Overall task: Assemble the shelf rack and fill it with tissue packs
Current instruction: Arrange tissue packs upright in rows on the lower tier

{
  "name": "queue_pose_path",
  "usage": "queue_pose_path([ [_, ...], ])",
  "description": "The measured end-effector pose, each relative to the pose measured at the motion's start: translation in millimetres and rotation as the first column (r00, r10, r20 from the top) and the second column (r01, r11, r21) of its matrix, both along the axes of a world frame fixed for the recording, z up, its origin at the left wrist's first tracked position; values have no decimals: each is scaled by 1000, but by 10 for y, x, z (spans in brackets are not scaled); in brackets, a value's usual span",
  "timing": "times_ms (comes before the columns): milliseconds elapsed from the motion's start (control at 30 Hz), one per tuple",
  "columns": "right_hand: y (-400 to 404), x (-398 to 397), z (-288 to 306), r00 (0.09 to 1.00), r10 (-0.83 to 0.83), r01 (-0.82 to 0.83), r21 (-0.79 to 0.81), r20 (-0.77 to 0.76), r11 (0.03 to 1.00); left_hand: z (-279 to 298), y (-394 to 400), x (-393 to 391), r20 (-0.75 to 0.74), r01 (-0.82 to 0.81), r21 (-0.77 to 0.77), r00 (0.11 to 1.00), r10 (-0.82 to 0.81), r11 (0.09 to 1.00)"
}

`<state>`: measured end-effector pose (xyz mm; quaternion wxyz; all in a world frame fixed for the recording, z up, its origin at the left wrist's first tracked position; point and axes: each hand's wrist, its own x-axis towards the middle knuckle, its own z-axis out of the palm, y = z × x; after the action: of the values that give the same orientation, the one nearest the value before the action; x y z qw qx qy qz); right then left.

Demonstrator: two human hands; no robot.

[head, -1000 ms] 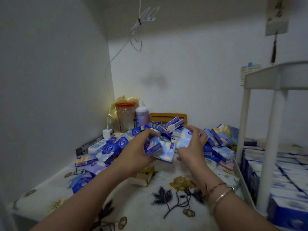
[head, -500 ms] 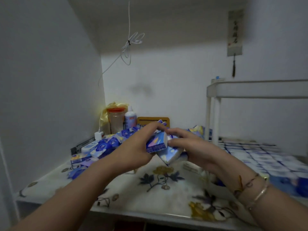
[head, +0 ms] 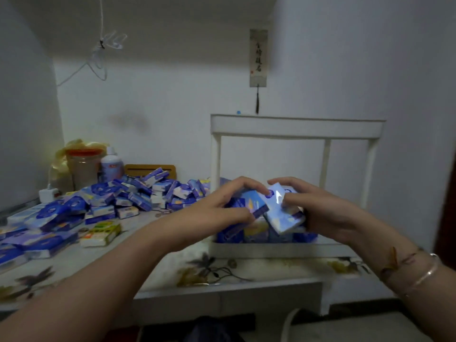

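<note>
Where the flowered table (head: 74, 262) meets the right wall stands the white shelf rack (head: 296, 127), its top tier bare as far as can be seen and its lower tier (head: 271, 250) lined with blue packs, mostly hidden behind the hands. A loose heap of tissue packs (head: 118, 196) sprawls across the table's left half, lying every which way. Over the lower tier, the left hand (head: 222, 208) curls around a dark blue pack (head: 249, 206), its long axis slanting down to the left. The right hand (head: 318, 208) pinches a pale blue pack (head: 278, 208) between fingers and thumb, glossy face tilted up toward us, long axis running down to the right. Motion blur smears the print on both.
</note>
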<state>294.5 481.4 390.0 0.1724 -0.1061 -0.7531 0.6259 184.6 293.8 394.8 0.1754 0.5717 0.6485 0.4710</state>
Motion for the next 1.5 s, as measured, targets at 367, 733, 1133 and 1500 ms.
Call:
queue_pose_path([
  [367,513,330,-220,987,-149,159,209,-61,965,-234,639,-33,6,-180,120,984,180,976],
  [733,529,115,-307,992,23,20,326,-128,945,-557,640,-387,-558,-224,240,764,323,945],
  [1133,592,2,-480,977,111,2,525,-184,851,-689,672,-424,-781,-298,121,561,276,947],
  [1500,553,65,-495,993,57,-8,408,-107,913,-671,600,-338,-774,-319,101,570,276,942],
])
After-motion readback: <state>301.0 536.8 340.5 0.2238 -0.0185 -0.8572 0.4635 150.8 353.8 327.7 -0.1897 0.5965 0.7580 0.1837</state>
